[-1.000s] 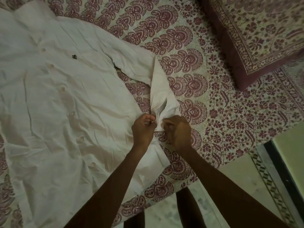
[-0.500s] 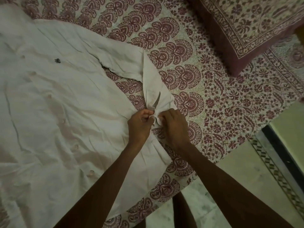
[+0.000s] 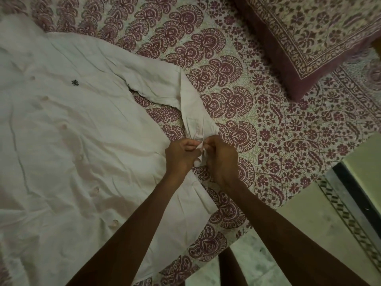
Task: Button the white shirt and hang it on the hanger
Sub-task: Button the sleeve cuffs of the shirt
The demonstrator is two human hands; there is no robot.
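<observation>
White shirt [image 3: 72, 141] spread flat on bed [image 3: 115, 21], left of your hands. Cloth likely light, limp, quick to crease: take it by stitched edges. Left grip [image 3: 181, 154] pinches sleeve cuff [image 3: 198, 126]; right grip [image 3: 221, 158] pinches opposite cuff edge, close alongside.

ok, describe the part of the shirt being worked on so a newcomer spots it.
Find the white shirt spread on the patterned bedspread. Its sleeve runs right, then folds down toward the bed's near edge. The cuff ends it: the only part pinched between left hand and right hand.
</observation>
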